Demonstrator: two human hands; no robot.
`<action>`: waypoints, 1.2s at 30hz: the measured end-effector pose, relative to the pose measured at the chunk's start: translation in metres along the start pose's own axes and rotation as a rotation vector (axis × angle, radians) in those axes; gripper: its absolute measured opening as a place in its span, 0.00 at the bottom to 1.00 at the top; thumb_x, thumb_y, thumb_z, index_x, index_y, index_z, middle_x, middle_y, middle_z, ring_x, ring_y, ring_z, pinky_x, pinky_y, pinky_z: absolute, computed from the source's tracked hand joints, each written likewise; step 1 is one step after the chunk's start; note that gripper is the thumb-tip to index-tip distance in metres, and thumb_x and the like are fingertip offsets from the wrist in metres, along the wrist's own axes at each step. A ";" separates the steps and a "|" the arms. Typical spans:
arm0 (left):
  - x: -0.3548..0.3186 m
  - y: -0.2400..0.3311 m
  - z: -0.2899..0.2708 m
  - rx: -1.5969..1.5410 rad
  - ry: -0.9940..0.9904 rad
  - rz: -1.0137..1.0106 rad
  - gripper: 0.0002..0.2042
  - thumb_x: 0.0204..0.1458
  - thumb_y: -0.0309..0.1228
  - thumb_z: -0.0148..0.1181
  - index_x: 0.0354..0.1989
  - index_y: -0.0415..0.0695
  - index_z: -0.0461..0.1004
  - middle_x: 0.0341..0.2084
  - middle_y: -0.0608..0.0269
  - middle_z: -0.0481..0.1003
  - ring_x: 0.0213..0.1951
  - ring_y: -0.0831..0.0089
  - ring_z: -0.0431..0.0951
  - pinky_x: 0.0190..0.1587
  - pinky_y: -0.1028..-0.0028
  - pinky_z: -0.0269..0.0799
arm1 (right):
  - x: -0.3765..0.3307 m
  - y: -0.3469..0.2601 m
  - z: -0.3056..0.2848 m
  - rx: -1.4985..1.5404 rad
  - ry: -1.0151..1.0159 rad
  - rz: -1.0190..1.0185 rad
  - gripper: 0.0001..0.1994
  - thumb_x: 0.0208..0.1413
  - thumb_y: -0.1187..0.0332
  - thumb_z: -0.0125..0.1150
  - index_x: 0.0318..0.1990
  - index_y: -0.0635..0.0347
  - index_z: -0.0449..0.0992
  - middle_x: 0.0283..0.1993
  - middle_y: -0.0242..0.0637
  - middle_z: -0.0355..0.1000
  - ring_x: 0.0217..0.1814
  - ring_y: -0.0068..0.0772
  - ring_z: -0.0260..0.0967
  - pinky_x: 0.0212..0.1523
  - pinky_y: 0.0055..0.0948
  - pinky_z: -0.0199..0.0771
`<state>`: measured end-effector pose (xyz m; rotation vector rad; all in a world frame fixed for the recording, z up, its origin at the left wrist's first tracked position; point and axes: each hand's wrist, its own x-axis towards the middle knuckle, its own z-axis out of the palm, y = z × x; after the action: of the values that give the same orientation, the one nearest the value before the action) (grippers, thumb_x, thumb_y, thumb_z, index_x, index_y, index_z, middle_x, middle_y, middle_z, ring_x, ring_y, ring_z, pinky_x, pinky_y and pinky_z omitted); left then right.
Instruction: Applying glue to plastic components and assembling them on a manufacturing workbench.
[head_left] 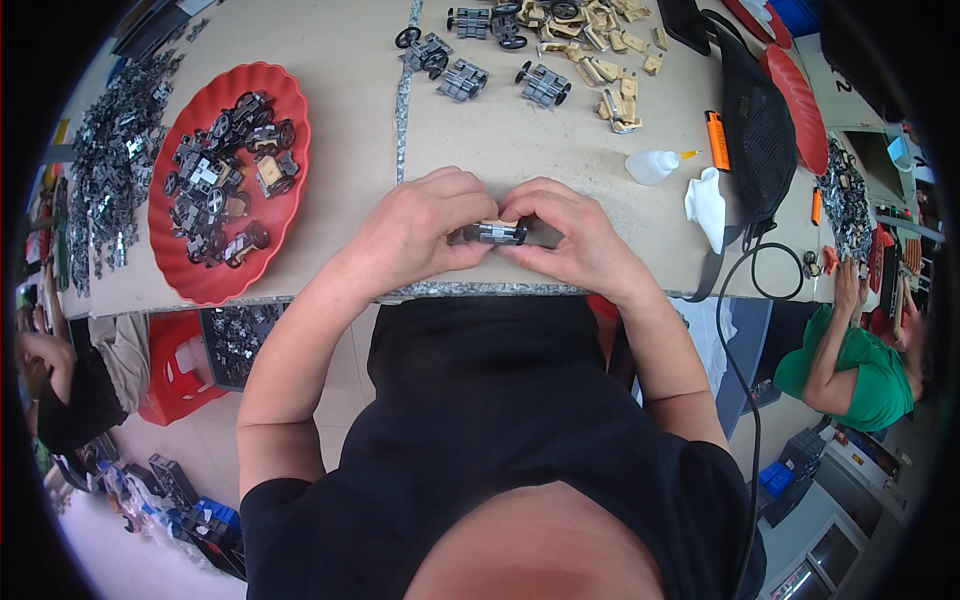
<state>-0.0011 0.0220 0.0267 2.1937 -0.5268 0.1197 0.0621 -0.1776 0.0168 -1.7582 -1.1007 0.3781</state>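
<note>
**Left hand [435, 222] and right hand [578, 238] pinch 1 small wheeled part [497, 233]**

Near the table's [350, 130] front edge, both hands curl nearly closed, thumbs and fingertips gripping the grey-and-tan part between them. To the left, 1 red scalloped dish [283, 222] holds similar parts. Farther right is 1 white bottle [651, 167] with a yellow tip. Beyond, grey wheeled pieces [463, 80] lie near tan pieces [600, 72].

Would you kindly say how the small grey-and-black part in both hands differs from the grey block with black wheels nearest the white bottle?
The grey-and-black part is held between left hand and right hand; the grey block lies untouched on the beige table. Fingers partly cover the part; the block shows both wheels. Both are small, grey and black.
</note>
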 end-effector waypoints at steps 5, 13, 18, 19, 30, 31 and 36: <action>0.000 -0.009 0.007 -0.119 0.033 0.024 0.11 0.32 0.19 0.62 0.28 0.39 0.72 0.28 0.62 0.72 0.32 0.68 0.71 0.29 0.73 0.69 | -0.001 0.005 0.003 0.006 0.045 -0.044 0.13 0.40 0.74 0.65 0.35 0.62 0.70 0.35 0.37 0.69 0.35 0.35 0.67 0.33 0.28 0.68; -0.002 -0.017 0.012 -0.212 0.011 0.035 0.09 0.33 0.21 0.61 0.27 0.39 0.72 0.23 0.61 0.71 0.30 0.64 0.71 0.31 0.71 0.68 | -0.002 0.009 0.007 0.022 0.036 -0.061 0.13 0.38 0.75 0.63 0.34 0.62 0.70 0.33 0.37 0.69 0.33 0.35 0.67 0.32 0.27 0.68; -0.001 -0.012 0.011 -0.152 0.051 0.024 0.09 0.33 0.21 0.61 0.26 0.39 0.71 0.22 0.62 0.70 0.30 0.65 0.71 0.31 0.71 0.68 | 0.000 0.007 0.005 0.037 0.025 -0.020 0.13 0.39 0.75 0.64 0.35 0.62 0.70 0.34 0.36 0.68 0.32 0.31 0.67 0.32 0.25 0.68; -0.002 -0.012 0.011 -0.147 0.062 0.023 0.09 0.33 0.21 0.61 0.26 0.39 0.71 0.22 0.62 0.70 0.30 0.65 0.71 0.31 0.71 0.68 | 0.000 0.006 0.005 0.041 0.030 -0.006 0.13 0.39 0.75 0.64 0.35 0.62 0.70 0.34 0.36 0.68 0.32 0.30 0.67 0.32 0.25 0.68; 0.000 -0.013 0.013 -0.148 0.085 0.032 0.09 0.34 0.22 0.62 0.27 0.39 0.72 0.24 0.61 0.71 0.30 0.64 0.72 0.32 0.71 0.69 | 0.000 0.006 0.004 0.063 0.042 0.008 0.13 0.39 0.76 0.64 0.35 0.62 0.69 0.34 0.35 0.67 0.32 0.29 0.65 0.33 0.25 0.68; -0.001 -0.014 0.013 -0.148 0.084 0.040 0.09 0.34 0.22 0.62 0.27 0.39 0.72 0.24 0.61 0.71 0.30 0.64 0.72 0.32 0.71 0.69 | 0.000 0.006 0.004 0.064 0.039 0.003 0.13 0.39 0.76 0.64 0.35 0.62 0.69 0.34 0.36 0.67 0.32 0.30 0.65 0.33 0.25 0.67; -0.001 -0.015 0.013 -0.157 0.070 0.052 0.09 0.32 0.20 0.61 0.26 0.38 0.72 0.23 0.60 0.71 0.30 0.63 0.72 0.33 0.71 0.69 | -0.001 0.008 0.005 0.072 0.025 0.001 0.13 0.39 0.76 0.64 0.35 0.62 0.69 0.35 0.36 0.67 0.35 0.31 0.65 0.34 0.25 0.66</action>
<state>0.0031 0.0205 0.0075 2.0162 -0.5362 0.1768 0.0626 -0.1767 0.0075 -1.6958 -1.0566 0.3908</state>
